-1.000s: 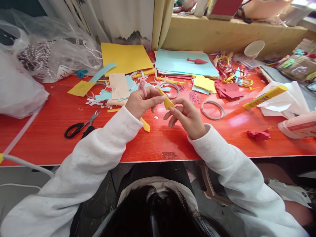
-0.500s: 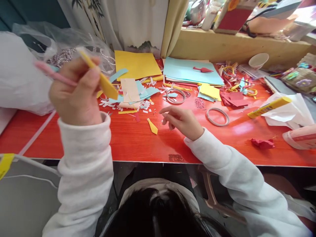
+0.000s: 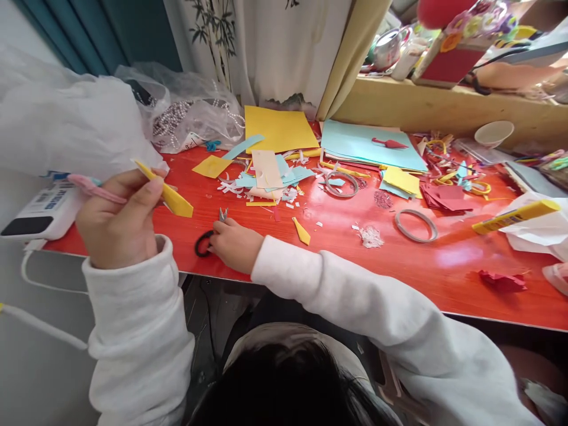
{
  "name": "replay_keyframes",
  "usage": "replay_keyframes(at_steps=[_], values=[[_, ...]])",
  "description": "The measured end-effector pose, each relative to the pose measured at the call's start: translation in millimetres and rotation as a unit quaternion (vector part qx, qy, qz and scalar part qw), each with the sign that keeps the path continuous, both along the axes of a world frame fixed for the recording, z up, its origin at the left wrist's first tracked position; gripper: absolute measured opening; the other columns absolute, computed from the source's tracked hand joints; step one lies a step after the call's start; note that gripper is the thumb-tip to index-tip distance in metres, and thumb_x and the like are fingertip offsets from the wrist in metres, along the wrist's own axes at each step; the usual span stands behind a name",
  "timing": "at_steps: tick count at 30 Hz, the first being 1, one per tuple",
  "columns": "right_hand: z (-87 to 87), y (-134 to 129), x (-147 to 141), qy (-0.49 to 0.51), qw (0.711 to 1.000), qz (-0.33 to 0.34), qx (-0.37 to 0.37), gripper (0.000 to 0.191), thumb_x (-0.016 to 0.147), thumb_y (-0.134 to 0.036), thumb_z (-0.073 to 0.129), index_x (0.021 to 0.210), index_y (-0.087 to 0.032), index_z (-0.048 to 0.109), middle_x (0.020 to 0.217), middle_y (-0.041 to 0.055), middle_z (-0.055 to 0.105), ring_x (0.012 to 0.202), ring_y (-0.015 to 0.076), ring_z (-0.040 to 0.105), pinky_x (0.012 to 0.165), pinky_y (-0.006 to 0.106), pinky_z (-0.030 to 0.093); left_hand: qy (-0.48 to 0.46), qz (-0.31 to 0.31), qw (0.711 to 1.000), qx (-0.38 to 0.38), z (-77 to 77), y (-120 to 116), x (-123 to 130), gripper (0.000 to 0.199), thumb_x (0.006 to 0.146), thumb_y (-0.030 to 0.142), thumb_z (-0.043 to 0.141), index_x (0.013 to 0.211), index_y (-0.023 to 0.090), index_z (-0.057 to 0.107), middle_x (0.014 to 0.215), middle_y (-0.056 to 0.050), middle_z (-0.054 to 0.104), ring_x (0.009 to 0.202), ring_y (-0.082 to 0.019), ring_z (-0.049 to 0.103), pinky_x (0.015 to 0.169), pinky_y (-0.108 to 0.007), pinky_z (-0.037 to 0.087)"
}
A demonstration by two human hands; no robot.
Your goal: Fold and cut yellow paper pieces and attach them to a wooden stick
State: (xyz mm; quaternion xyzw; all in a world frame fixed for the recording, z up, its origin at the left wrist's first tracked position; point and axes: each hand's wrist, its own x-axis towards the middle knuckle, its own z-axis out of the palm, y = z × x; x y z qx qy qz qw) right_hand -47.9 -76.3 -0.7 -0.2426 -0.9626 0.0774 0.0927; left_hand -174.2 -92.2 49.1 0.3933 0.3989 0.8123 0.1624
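Observation:
My left hand [image 3: 122, 222], raised over the table's left side, pinches a pointed, folded yellow paper piece [image 3: 177, 202] between thumb and fingers. A pink, stick-like thing [image 3: 95, 189] with a pale blue end also juts from this hand; its kind I cannot make out. Lower and to the right, my right hand [image 3: 235, 244] is closed over a pair of scissors with black handles [image 3: 204, 244]. One handle loop and the metal tips show, while the rest lies under my fingers. Right of that hand, a similar small yellow paper piece [image 3: 302, 231] lies on the red table [image 3: 337, 266].
Paper scraps [image 3: 266, 171] and a yellow sheet [image 3: 279, 130] lie behind my hands. Blue sheets [image 3: 373, 148] bear a red paper shape [image 3: 390, 144]. Rolls of tape [image 3: 416, 226], a yellow glue stick [image 3: 515, 217] and crumpled red paper [image 3: 503, 281] are rightward. A white device [image 3: 44, 207] stands left.
My right hand has moved left from beside the small yellow piece and closed on the scissors. My left hand still holds the folded yellow paper and pink thing. The view has shifted left.

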Motion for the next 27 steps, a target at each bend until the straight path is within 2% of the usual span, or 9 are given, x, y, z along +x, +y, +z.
replay_keyframes(at_steps=[3, 5, 8, 12, 14, 18, 21, 24, 27], values=[[1.3, -4, 35, -0.021, 0.999, 0.025, 0.01, 0.03, 0.092, -0.02, 0.039, 0.09, -0.007, 0.066, 0.097, 0.0138, 0.061, 0.096, 0.0203, 0.051, 0.087, 0.032, 0.041, 0.0, -0.005, 0.999, -0.038, -1.8, 1, 3, 0.019, 0.049, 0.006, 0.067, 0.066, 0.011, 0.072, 0.064, -0.003, 0.068, 0.056, -0.012, 0.058, 0.048, -0.022, 0.045], [2.5, -11, 53, 0.003, 0.999, -0.042, 0.023, 0.025, 0.09, -0.023, 0.044, 0.095, -0.008, 0.063, 0.103, 0.0137, 0.058, 0.098, 0.0211, 0.05, 0.086, 0.032, 0.041, 0.012, -0.005, 0.998, -0.057, -5.1, 2, 9, 0.017, 0.05, 0.007, 0.068, 0.066, 0.013, 0.073, 0.063, -0.002, 0.067, 0.055, -0.011, 0.057, 0.048, -0.022, 0.044], [5.9, -20, 61, 0.014, 0.981, -0.189, 0.041, 0.037, 0.084, -0.044, 0.05, 0.099, -0.011, 0.06, 0.103, 0.0133, 0.058, 0.096, 0.0267, 0.052, 0.08, 0.038, 0.043, 0.042, -0.029, 0.995, -0.086, -9.4, 4, 24, 0.016, 0.055, 0.011, 0.071, 0.07, 0.015, 0.073, 0.063, -0.001, 0.068, 0.056, -0.01, 0.057, 0.053, -0.022, 0.046], [19.0, -23, 42, -0.031, 0.958, -0.284, -0.035, 0.041, 0.082, -0.046, 0.053, 0.098, -0.009, 0.058, 0.093, 0.0142, 0.06, 0.09, 0.0269, 0.057, 0.073, 0.035, 0.045, 0.13, -0.067, 0.977, -0.159, -8.3, -1, 47, 0.018, 0.064, 0.017, 0.073, 0.081, 0.019, 0.073, 0.081, 0.001, 0.072, 0.076, -0.013, 0.064, 0.083, -0.03, 0.05], [26.8, -21, 30, -0.054, 0.951, -0.298, -0.07, 0.047, 0.081, -0.048, 0.053, 0.096, -0.004, 0.059, 0.094, 0.0176, 0.06, 0.091, 0.0281, 0.056, 0.071, 0.034, 0.045, 0.164, -0.072, 0.966, -0.188, -6.4, -3, 55, 0.021, 0.066, 0.019, 0.072, 0.087, 0.02, 0.072, 0.085, 0.002, 0.073, 0.08, -0.012, 0.065, 0.087, -0.03, 0.05], [34.7, -20, 21, -0.093, 0.951, -0.282, -0.087, 0.034, 0.084, -0.029, 0.051, 0.102, -0.002, 0.06, 0.101, 0.0193, 0.058, 0.098, 0.0288, 0.054, 0.073, 0.034, 0.044, 0.116, -0.114, 0.968, -0.192, -5.1, -3, 62, 0.024, 0.063, 0.017, 0.075, 0.086, 0.018, 0.071, 0.076, 0.002, 0.07, 0.07, -0.006, 0.063, 0.069, -0.016, 0.052], [36.3, -22, 32, -0.1, 0.956, -0.261, -0.087, 0.03, 0.082, -0.023, 0.049, 0.106, -0.008, 0.06, 0.105, 0.0174, 0.057, 0.1, 0.0284, 0.054, 0.072, 0.033, 0.044, 0.099, -0.131, 0.967, -0.193, -5.0, -3, 62, 0.02, 0.061, 0.015, 0.075, 0.08, 0.016, 0.07, 0.073, 0.002, 0.068, 0.067, -0.005, 0.062, 0.066, -0.014, 0.051], [38.1, -24, 51, -0.1, 0.955, -0.27, -0.064, 0.035, 0.076, -0.031, 0.057, 0.108, -0.017, 0.06, 0.111, 0.0161, 0.053, 0.098, 0.0283, 0.055, 0.07, 0.032, 0.044, 0.105, -0.139, 0.961, -0.213, -4.4, -3, 60, 0.018, 0.062, 0.016, 0.074, 0.079, 0.017, 0.069, 0.073, 0.001, 0.067, 0.07, -0.007, 0.062, 0.068, -0.017, 0.052], [38.4, -28, 67, -0.122, 0.95, -0.276, -0.079, 0.037, 0.074, -0.031, 0.058, 0.107, -0.014, 0.059, 0.101, 0.0167, 0.058, 0.09, 0.027, 0.058, 0.067, 0.032, 0.045, 0.11, -0.142, 0.958, -0.221, -4.5, -3, 61, 0.019, 0.062, 0.02, 0.075, 0.08, 0.017, 0.069, 0.077, 0.0, 0.068, 0.071, -0.009, 0.063, 0.071, -0.019, 0.053]])
